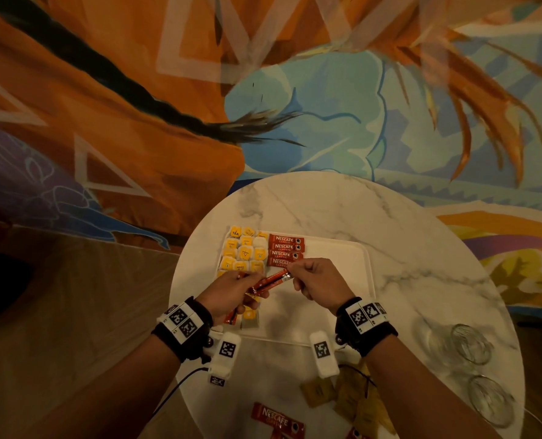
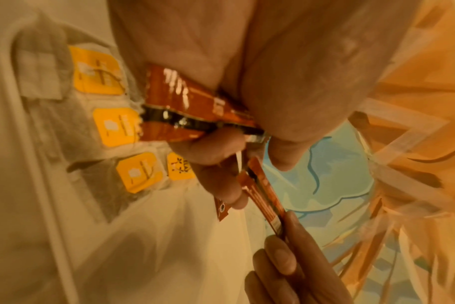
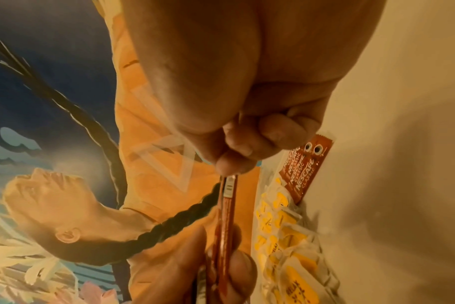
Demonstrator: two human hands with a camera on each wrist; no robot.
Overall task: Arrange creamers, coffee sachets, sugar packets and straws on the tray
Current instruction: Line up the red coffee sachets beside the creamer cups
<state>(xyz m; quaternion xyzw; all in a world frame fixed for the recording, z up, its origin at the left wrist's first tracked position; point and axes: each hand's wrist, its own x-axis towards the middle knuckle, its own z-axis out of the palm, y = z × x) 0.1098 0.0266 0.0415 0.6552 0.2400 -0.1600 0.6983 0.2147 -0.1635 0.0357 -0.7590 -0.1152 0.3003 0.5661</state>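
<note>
The coffee-sachet step was in hand. On the left, the left hand (image 1: 228,291) gripped a small bunch of red sachets (image 2: 185,111) in curled fingers, just above the tray (image 1: 342,296). One sachet (image 1: 271,280) stuck out of that bunch towards the right, and the right hand (image 1: 315,280) pinched its free end between thumb and fingertips, so both hands had hold of it at once.

Judging by this, the next move called for the right hand to draw that sachet clear of the bunch and lay it flat below the row already set down, parallel and close, while the left hand kept its grip on the others.

The tray lay on the round marble table (image 1: 421,264). Its left part held a block of yellow packets (image 1: 244,251), closely packed; just right of them lay four sachets in a neat column (image 1: 285,250). The right part of the tray showed only white surface. Nearer the person, off the tray, another sachet (image 1: 277,421) and some brown packets (image 1: 318,391) lay on the table. No straws could be made out.
</note>
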